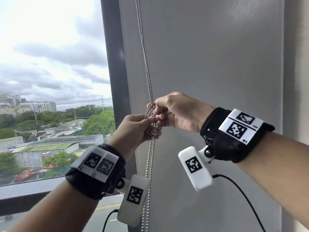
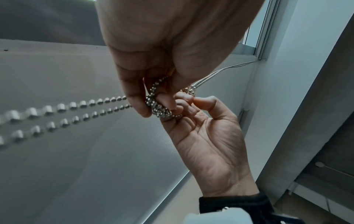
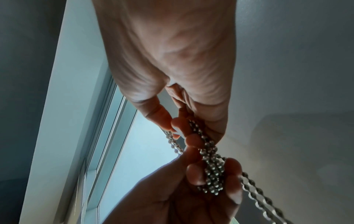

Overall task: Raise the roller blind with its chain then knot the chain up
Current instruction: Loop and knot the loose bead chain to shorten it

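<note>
Chain: the ball chain (image 1: 145, 52) hangs as a double strand beside the dark window frame (image 1: 115, 67), in front of the grey blind fabric (image 1: 209, 64); at your hands it is bunched into several loops, and two strands drop on below them.
Left grip: your left hand (image 1: 133, 129) has fingers and thumb curled, pinching the loops from the window side.
Right grip: your right hand (image 1: 177, 113) has its fingertips closed on the same bundle from the other side; the palm stays half open in the left wrist view.
Stage: you look to be forming the knot; the glass (image 1: 50, 81) is uncovered, so I judge the raising done.
Risk, slipping: the beads are smooth and round, so if either pinch loosens before the loop is drawn tight, the coils could spill open.
Risk, tugging: pull down hard on one upper strand and you could turn the roller, shifting the blind.
Risk, tangling: with so many loops crossing, you could thread the wrong one and get a snarl instead of a knot.
Risk, snagging: the hanging strands pass close to your left wrist camera (image 1: 133, 200) and could catch there.
Containers: none in view.
</note>
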Action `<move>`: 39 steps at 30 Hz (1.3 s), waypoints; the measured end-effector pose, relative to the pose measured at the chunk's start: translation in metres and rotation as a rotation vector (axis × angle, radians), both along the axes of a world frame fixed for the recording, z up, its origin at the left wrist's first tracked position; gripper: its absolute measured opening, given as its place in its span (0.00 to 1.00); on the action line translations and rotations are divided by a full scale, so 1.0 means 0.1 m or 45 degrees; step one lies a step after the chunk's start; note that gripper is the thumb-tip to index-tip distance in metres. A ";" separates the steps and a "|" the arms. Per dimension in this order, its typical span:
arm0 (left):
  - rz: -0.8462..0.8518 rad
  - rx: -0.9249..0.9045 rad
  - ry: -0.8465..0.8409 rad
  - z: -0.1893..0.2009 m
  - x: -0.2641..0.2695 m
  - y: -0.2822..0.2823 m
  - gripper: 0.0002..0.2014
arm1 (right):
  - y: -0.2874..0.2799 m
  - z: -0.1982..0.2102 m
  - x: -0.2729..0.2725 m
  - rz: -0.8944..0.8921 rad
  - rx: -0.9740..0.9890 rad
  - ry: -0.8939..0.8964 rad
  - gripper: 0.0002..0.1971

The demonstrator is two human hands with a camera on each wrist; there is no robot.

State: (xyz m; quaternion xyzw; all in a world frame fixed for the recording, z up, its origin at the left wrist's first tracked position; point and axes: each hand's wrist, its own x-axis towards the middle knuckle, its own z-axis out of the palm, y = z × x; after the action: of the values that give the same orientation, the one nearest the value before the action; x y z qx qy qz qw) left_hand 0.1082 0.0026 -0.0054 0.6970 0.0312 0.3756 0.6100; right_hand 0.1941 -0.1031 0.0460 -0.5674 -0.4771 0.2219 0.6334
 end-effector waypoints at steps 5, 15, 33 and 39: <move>0.007 0.028 -0.003 -0.03 0.00 0.02 0.09 | -0.02 -0.02 0.03 -0.040 -0.029 -0.100 0.09; -0.115 -0.098 -0.123 0.02 -0.05 -0.03 0.08 | -0.02 -0.23 0.20 -0.572 0.211 -0.811 0.14; -0.160 -0.088 -0.163 -0.06 -0.02 0.10 0.14 | -0.14 -0.25 0.08 -0.229 -0.109 -0.394 0.08; 0.003 0.011 -0.164 -0.09 -0.01 0.20 0.11 | -0.27 0.07 -0.01 -0.181 -0.007 -0.119 0.12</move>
State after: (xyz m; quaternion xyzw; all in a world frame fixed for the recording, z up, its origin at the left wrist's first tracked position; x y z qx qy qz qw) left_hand 0.1069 0.0227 -0.0149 0.6739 -0.0087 0.4206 0.6073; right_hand 0.1936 -0.1300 0.0534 -0.6113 -0.4640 0.1510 0.6231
